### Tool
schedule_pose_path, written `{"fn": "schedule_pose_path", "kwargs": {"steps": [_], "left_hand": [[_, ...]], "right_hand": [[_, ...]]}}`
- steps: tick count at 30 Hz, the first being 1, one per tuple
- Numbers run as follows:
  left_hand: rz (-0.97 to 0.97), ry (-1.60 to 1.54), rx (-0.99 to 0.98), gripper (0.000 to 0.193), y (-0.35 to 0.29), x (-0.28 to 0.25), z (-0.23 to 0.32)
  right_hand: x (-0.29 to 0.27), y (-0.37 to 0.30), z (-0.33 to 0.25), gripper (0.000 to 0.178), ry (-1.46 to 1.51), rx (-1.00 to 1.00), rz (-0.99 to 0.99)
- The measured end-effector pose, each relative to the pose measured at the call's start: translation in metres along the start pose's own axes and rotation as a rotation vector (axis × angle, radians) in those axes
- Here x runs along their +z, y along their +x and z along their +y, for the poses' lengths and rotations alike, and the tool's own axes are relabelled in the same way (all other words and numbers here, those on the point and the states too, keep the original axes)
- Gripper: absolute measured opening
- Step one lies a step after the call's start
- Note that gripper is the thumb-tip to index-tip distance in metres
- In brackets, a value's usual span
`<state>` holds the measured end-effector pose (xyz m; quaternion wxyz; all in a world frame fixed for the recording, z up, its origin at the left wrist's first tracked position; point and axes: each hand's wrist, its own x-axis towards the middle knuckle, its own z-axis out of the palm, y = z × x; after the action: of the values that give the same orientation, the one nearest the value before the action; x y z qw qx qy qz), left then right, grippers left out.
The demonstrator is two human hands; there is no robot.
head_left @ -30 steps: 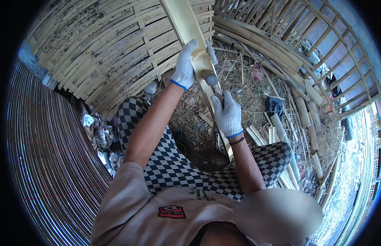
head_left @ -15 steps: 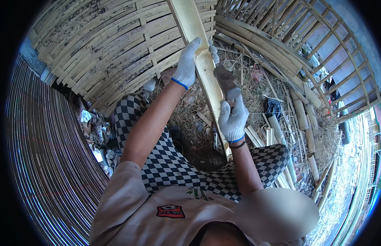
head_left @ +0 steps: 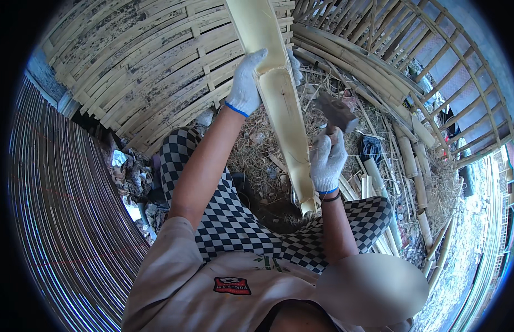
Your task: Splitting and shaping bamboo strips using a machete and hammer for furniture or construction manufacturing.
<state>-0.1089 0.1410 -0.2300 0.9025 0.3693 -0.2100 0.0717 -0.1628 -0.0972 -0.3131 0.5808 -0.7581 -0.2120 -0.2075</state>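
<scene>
Both hands wear white knitted gloves: the left hand [head_left: 244, 83] clasps the split bamboo [head_left: 287, 119] across its width, thumb by the near rim and fingertips showing past the other, while the right hand [head_left: 327, 163] is wrapped around the handle of a hammer [head_left: 337, 112], close below its head. As a judgement, good handling here calls for a firm left grip that stops the length rolling, fingertips tucked away from the hammer's path, and short, square blows rather than wide swings (a handle held this high favours control over force).

The straw-strewn ground [head_left: 265, 144] spreads beneath, its far edge meeting a woven bamboo panel [head_left: 152, 72]. Above the middle of that ground, the split bamboo has its hollow side facing up; its long axis slants from the far edge, where it runs out of view, down and slightly rightward toward the person. Its near end points between the checkered knees; whether it rests on the ground, I cannot tell. The hammer sits off the bamboo's right rim, apart from it, head slanting down to the right. Smallest is the ridge [head_left: 274, 70] crossing the hollow, beside the left thumb.
</scene>
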Motion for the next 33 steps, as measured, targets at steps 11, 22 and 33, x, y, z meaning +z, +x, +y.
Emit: {"fn": "schedule_pose_path", "kwargs": {"steps": [11,22,33], "left_hand": [[0.117,0.077,-0.105,0.092,-0.012,0.008,0.022],[-0.064,-0.091,-0.151,0.09,-0.014,-0.02,0.02],[-0.381,-0.137,-0.231,0.069,-0.006,-0.011,0.018]], "right_hand": [[-0.033,0.014,0.107,0.015,0.371,1.021,-0.133],[-0.003,0.032,0.039,0.038,0.406,0.652,0.006],[-0.002,0.058,-0.023,0.033,0.811,0.431,-0.137]]}}
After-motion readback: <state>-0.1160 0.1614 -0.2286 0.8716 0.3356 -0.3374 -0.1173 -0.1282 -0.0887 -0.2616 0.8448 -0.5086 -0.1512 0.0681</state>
